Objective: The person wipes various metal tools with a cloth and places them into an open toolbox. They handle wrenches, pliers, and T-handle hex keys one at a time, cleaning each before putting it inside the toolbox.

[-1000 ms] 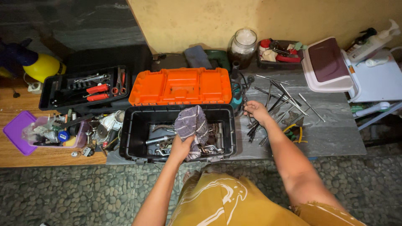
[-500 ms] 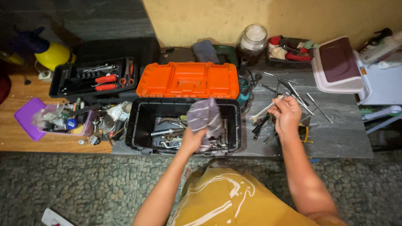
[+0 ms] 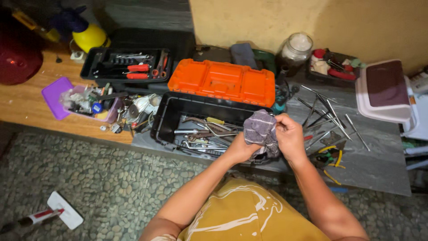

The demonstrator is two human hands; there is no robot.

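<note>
1. The left hand (image 3: pixel 242 149) is closed on the lower part of a grey checked cloth (image 3: pixel 262 131)
2. The right hand (image 3: pixel 290 137) curls shut around the cloth's right side
3. The cloth is held above the open black toolbox (image 3: pixel 167 118), near its right end

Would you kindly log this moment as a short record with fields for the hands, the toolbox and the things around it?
left hand: under the grey rag, grip on its lower part
right hand: closed against the rag's right side
toolbox: black, open, metal tools inside
lid: orange, behind the toolbox
right of toolbox: loose rods on the grey slab
left of toolbox: purple tub of small parts; black tool tray behind it
</note>
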